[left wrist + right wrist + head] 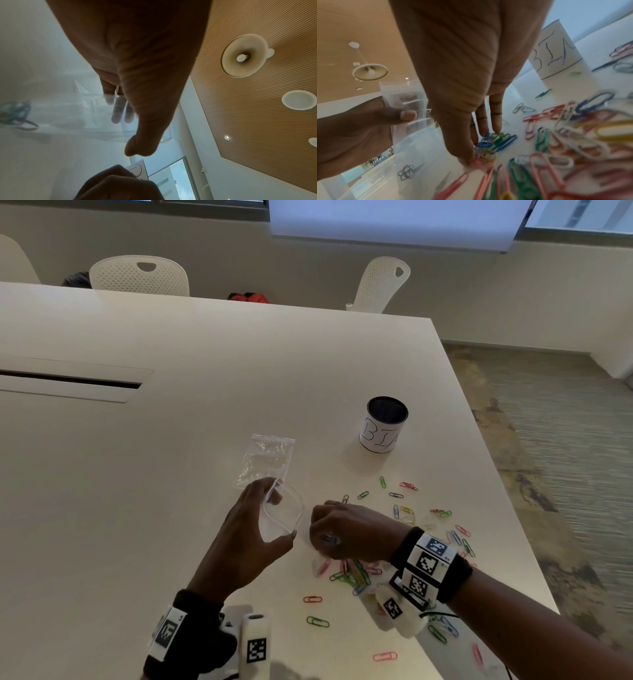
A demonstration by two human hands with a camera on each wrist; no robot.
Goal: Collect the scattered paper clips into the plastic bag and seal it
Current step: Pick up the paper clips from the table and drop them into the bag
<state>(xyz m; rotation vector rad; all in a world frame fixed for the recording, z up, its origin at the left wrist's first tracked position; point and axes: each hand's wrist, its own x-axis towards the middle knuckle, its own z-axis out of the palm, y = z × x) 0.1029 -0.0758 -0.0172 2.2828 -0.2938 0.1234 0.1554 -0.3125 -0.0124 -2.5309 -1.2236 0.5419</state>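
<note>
My left hand [281, 515] holds a clear plastic bag [289, 505] by its rim, thumb on one side and fingers on the other, so the mouth gapes open. In the left wrist view the fingers [118, 115] show through the bag [68, 115], and a few clips [15, 115] lie inside it. My right hand [325, 529] is just right of the bag's mouth, fingers curled. The right wrist view shows this hand [481, 146] pinching a small bunch of blue, green and yellow paper clips [489, 143] low over the table. Several coloured clips [352, 573] lie scattered under and around my right wrist.
A cup labelled BIN [383, 426] stands beyond the clips. Another clear bag [265, 460] lies flat just past my left hand. The white table's [171, 474] right edge runs close to the outer clips [462, 539]. White chairs [140, 275] stand at the far side.
</note>
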